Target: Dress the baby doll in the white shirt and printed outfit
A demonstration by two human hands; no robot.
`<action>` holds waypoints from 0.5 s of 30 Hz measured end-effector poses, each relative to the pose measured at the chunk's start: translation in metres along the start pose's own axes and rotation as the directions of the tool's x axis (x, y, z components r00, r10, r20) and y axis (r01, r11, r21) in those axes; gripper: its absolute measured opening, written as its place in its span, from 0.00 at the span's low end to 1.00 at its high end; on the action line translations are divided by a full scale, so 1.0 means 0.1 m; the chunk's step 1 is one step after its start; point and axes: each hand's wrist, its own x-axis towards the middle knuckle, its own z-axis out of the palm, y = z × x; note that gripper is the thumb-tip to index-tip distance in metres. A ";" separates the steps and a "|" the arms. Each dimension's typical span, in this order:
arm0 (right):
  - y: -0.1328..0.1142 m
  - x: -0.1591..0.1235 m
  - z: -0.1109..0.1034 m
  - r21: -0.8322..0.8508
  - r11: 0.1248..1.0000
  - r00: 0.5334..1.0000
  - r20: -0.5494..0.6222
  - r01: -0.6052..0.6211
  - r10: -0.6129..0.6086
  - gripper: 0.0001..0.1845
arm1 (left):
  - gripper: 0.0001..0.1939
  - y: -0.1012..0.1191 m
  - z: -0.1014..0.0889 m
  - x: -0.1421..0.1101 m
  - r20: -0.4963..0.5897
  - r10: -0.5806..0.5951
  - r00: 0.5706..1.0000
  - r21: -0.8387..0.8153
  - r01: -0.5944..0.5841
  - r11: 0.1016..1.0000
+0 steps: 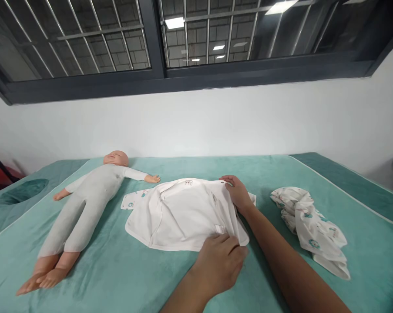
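Observation:
A white baby shirt (186, 217) lies spread open on the teal bed cover, its plain inside facing up. A printed sleeve pokes out at its left, and a small tag shows at the neckline. My left hand (220, 263) is closed on the lower hem near the right side, fingers curled over the cloth. At the upper right corner of the shirt, my right hand (238, 192) pinches the edge by the neckline; its fingertips are partly hidden. To the left lies a baby doll (95, 187) on its back, with a pale grey cloth body and bare feet.
A crumpled white printed baby garment (314, 230) lies to the right on the teal bed cover (144, 282). Behind the bed stand a white wall (196, 126) and a dark-framed barred window (159, 43). A red and black object (0, 176) sits at the far left.

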 end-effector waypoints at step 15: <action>-0.09 -0.07 -0.08 -0.371 0.928 0.999 -0.030 -0.031 0.022 0.13 | 0.15 -0.04 0.03 0.08 -0.065 -0.418 0.906 -0.011 0.418 0.908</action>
